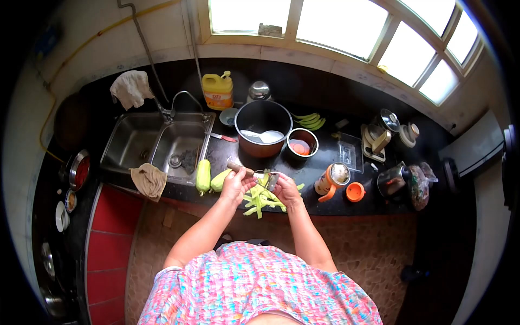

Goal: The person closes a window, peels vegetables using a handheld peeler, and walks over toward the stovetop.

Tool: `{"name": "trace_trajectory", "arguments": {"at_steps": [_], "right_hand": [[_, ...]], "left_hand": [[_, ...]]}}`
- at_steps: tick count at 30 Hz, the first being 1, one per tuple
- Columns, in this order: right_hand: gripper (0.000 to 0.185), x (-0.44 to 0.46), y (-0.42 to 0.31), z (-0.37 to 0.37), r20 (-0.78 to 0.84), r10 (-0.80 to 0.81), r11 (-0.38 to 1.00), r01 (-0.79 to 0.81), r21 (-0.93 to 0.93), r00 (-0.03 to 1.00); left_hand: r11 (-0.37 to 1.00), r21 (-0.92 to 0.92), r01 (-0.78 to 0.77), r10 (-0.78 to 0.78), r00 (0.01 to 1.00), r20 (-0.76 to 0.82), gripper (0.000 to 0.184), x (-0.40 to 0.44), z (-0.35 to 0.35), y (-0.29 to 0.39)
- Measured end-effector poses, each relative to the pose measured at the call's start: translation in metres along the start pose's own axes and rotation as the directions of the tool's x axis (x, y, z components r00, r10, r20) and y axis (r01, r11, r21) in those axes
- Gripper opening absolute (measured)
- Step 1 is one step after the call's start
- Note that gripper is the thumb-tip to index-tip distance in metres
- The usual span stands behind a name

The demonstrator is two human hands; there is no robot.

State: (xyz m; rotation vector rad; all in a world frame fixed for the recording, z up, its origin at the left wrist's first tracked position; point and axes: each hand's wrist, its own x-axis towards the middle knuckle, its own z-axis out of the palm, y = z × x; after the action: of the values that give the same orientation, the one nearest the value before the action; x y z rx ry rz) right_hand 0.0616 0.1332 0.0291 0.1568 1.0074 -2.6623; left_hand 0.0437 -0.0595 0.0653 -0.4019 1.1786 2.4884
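Note:
My left hand [234, 185] is closed around the brown wooden handle of a peeler [241, 169], held above the counter's front edge. At its metal end, the fingers of my right hand [288, 190] are pinched; any scrap between them is too small to make out. Below and between both hands lies a heap of pale green peel strips [260, 201]. Left of my left hand rests a light green zucchini [203, 176], and beside it a second, paler zucchini [219, 181] is partly hidden by that hand.
Behind my hands stand a large dark pot [242, 142] and a smaller pot [313, 154]. A red-handled knife [222, 137] lies near the double sink [157, 120]. To the right are an orange-handled bottle [325, 181], its orange cap [355, 192] and a kettle [391, 181]. Green bananas [311, 121] lie behind.

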Motion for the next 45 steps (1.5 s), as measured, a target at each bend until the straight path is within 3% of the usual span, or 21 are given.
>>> {"name": "trace_trajectory", "arguments": {"at_steps": [1, 4, 5, 7, 9, 11, 12, 14, 17, 22, 25, 27, 31, 33, 41, 43, 45], "right_hand": [[0.018, 0.0, 0.0, 0.001, 0.009, 0.02, 1.0, -0.02, 0.01, 1.0], [0.015, 0.002, 0.003, 0.012, -0.097, 0.046, 0.993, -0.057, -0.107, 0.994], [0.015, 0.007, 0.006, 0.004, -0.095, 0.056, 0.992, -0.067, -0.108, 0.994], [0.014, 0.017, 0.007, -0.006, -0.13, 0.062, 0.873, -0.117, -0.473, 0.99], [0.015, 0.019, 0.009, -0.009, -0.167, -0.003, 0.869, -0.08, -0.489, 0.986], [0.023, 0.023, 0.011, -0.001, -0.127, -0.045, 0.939, -0.002, -0.343, 0.991], [0.023, 0.022, 0.007, 0.014, -0.127, -0.047, 0.935, -0.001, -0.354, 0.991], [0.031, 0.016, 0.003, 0.05, -0.012, -0.009, 1.0, 0.008, -0.022, 1.0], [0.032, 0.028, 0.016, 0.051, 0.035, -0.03, 0.999, 0.031, -0.043, 0.999], [0.022, 0.034, 0.027, 0.06, -0.013, -0.106, 0.983, 0.103, -0.153, 0.994], [0.019, 0.03, 0.031, 0.057, 0.026, 0.006, 1.0, -0.007, 0.026, 1.0], [0.019, 0.025, 0.033, 0.057, -0.007, 0.026, 0.999, -0.026, 0.022, 1.0], [0.018, 0.011, 0.018, 0.065, -0.064, -0.035, 0.988, 0.025, -0.152, 0.997], [0.021, 0.007, 0.011, 0.072, -0.063, -0.081, 0.996, 0.078, -0.052, 0.995], [0.014, 0.011, 0.003, 0.061, 0.04, -0.069, 0.996, 0.071, -0.057, 0.997], [0.013, 0.013, 0.008, 0.056, -0.043, -0.009, 0.95, -0.005, -0.312, 0.999], [0.015, 0.015, 0.02, 0.039, -0.117, -0.069, 0.691, -0.037, -0.722, 0.991]], "left_hand": [[1.0, -0.004, -0.002, 0.002, 1.0, -0.007, 0.019, -0.001, -0.001, -0.001], [0.958, 0.113, -0.262, 0.267, 0.963, -0.035, 0.015, -0.009, 0.006, 0.0], [0.959, 0.111, -0.263, 0.269, 0.962, -0.045, 0.015, -0.011, 0.006, 0.004], [0.792, 0.295, -0.535, 0.532, 0.841, 0.097, 0.015, -0.015, 0.005, 0.015], [0.823, 0.262, -0.505, 0.505, 0.86, 0.07, 0.014, -0.019, 0.002, 0.025], [0.899, 0.153, -0.411, 0.404, 0.912, 0.076, 0.015, -0.02, -0.001, 0.035], [0.934, 0.11, -0.339, 0.337, 0.941, 0.043, 0.017, -0.019, -0.004, 0.038], [0.955, 0.065, -0.289, 0.288, 0.957, 0.022, 0.017, -0.013, -0.012, 0.039], [0.981, 0.033, -0.19, 0.191, 0.982, -0.007, 0.019, -0.003, -0.021, 0.041], [0.985, -0.001, -0.175, 0.175, 0.985, 0.011, 0.018, 0.002, -0.031, 0.053], [0.986, -0.062, -0.152, 0.155, 0.987, 0.049, 0.015, 0.004, -0.027, 0.054], [0.986, -0.063, -0.154, 0.159, 0.984, 0.08, 0.016, 0.007, -0.021, 0.055], [0.948, 0.071, -0.31, 0.299, 0.945, 0.13, 0.018, 0.001, -0.008, 0.054], [0.957, -0.009, -0.291, 0.289, 0.946, 0.147, 0.019, -0.004, 0.001, 0.054], [0.975, -0.037, -0.22, 0.221, 0.975, 0.036, 0.018, -0.004, 0.009, 0.049], [0.974, -0.054, -0.218, 0.219, 0.976, 0.01, 0.019, -0.008, 0.015, 0.047], [0.971, -0.053, -0.232, 0.234, 0.971, 0.044, 0.023, -0.012, 0.023, 0.046]]}}
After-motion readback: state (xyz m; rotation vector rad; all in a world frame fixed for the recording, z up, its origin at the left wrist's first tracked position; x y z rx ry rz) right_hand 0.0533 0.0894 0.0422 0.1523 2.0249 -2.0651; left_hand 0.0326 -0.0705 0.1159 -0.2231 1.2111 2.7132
